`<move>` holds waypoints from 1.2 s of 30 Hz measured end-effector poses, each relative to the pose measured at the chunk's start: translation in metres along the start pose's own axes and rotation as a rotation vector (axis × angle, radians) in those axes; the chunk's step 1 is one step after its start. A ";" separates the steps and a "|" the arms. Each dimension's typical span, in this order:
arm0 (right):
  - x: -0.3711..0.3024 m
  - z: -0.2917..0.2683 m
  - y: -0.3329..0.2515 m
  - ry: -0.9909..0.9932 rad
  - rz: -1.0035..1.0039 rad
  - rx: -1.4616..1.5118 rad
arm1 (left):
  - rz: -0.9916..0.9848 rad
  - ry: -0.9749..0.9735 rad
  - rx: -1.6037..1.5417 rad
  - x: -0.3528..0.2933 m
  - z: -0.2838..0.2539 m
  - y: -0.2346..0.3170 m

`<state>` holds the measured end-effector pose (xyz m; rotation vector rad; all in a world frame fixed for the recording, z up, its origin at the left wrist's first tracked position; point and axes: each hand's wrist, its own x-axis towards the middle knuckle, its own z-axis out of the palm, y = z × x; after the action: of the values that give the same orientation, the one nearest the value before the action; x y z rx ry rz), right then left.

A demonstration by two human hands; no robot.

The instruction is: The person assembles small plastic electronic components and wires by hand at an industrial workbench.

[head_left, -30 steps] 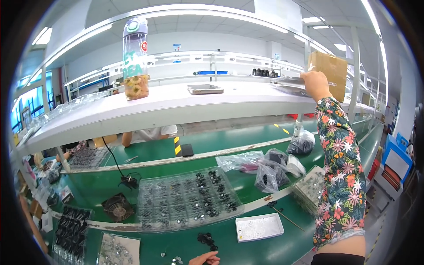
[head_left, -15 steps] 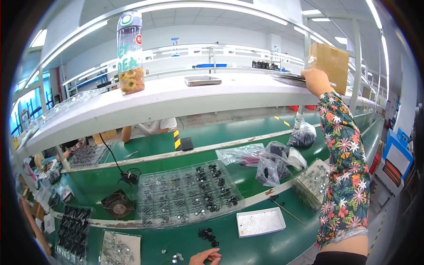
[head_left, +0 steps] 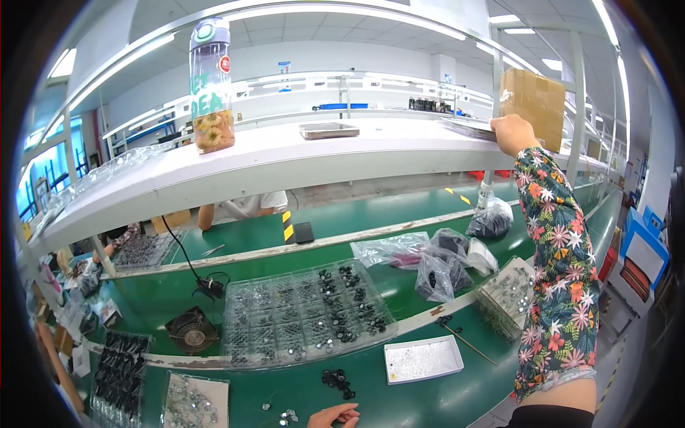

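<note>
My right arm, in a floral sleeve [head_left: 560, 264], reaches up to the white shelf [head_left: 285, 153]. There my right hand [head_left: 514, 134] is closed at the end of a thin flat dark item [head_left: 467, 128], in front of a brown cardboard box [head_left: 534, 107]. What its fingers grip is hidden. At the lower edge my left hand [head_left: 335, 415] rests on the green bench, fingers stretched out and seemingly holding nothing. Close to it lie small black round parts [head_left: 337, 381] and a few shiny clear pieces [head_left: 288, 416]. A white open box [head_left: 423, 359] with tiny clear parts sits to its right.
A large compartmented clear tray [head_left: 307, 314] of small parts lies mid-bench. A fan [head_left: 190, 330], a tray of black parts [head_left: 120, 378] and plastic bags [head_left: 435, 274] stand around it. The shelf carries a drink bottle [head_left: 212, 93] and a phone [head_left: 329, 130]. Other people sit opposite.
My right hand has shifted slightly right and down at the shelf. My left hand and the parts on the bench stay essentially as they were.
</note>
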<state>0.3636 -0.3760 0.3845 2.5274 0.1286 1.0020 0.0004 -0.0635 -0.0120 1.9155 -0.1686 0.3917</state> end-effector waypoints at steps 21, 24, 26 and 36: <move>0.003 -0.007 -0.016 0.083 -0.045 0.447 | 0.027 0.001 0.064 0.000 0.001 0.000; 0.014 0.002 -0.005 0.073 -0.061 0.405 | 0.010 -0.087 0.041 0.005 -0.003 -0.001; 0.015 -0.004 -0.003 0.081 -0.059 0.389 | 0.038 -0.092 0.065 0.006 -0.003 -0.001; 0.057 0.021 -0.015 0.026 -0.338 0.550 | 0.029 -0.077 0.056 0.001 -0.006 0.002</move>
<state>0.4211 -0.3567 0.4010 2.8241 0.9185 0.9540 0.0003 -0.0587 -0.0082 1.9864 -0.2390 0.3450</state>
